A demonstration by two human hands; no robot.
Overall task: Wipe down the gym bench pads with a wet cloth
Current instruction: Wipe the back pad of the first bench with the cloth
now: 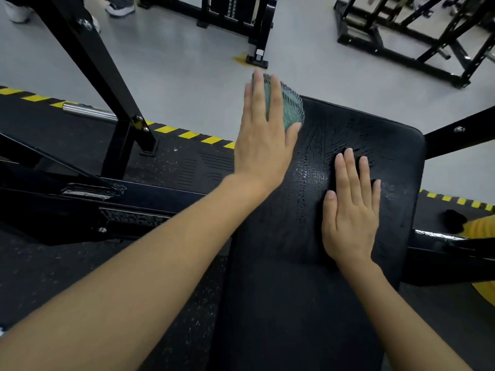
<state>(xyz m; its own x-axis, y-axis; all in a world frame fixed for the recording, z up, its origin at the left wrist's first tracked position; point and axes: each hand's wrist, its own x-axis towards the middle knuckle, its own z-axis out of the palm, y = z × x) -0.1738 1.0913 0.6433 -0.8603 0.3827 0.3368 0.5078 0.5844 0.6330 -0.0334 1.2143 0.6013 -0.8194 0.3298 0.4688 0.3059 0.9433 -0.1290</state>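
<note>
Forearms: both reach in from the near edge, bare, over the bench pad [308, 303].
Left hand [263, 135]: flat, fingers spread, pressing the green cloth [290, 105] down rather than gripping it.
Cloth position: at the pad's far left corner, part of it overhanging the edge above the grey floor [187, 76].
Slip risk: with only palm pressure, a push further outward would likely carry the cloth off the corner onto the floor.
Pad surface: wet streaks glisten across the far half; the near half looks dull, probably not yet wiped.
Right hand [351, 210]: open, empty, flat on the wet patch; it could slide if leaned on.
</note>
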